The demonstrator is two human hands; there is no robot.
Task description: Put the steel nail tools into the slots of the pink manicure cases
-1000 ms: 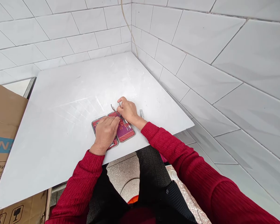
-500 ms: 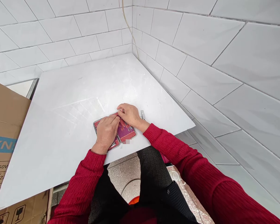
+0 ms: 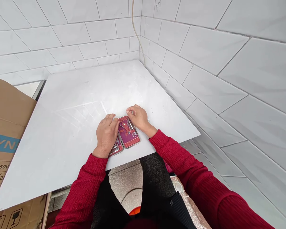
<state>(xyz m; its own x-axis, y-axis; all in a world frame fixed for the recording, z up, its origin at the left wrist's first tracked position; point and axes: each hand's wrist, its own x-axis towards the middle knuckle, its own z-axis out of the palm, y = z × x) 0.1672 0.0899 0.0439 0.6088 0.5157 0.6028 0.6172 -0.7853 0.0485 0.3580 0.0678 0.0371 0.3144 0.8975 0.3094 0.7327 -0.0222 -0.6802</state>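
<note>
A manicure set case lies open on the white table, with a red rim and purple lining. Slim metal tools sit in its right half, and more metal pieces show at the near end of the left half. My left hand covers most of the left half, fingers together and bent over it; its thumb is hidden. At the far right corner of the case, my right hand hovers with curled fingers and pinched fingertips. Whatever sits in that pinch is too small to make out.
White tiled walls meet behind the table, and a thin cable hangs down the corner. Cardboard boxes stand at the left edge. Below the near edge are my legs, the floor and an orange round object.
My right hand has drawn back to the right, off the middle of the case, uncovering tools. My left hand has shifted left across the left half. The view has tilted slightly.
</note>
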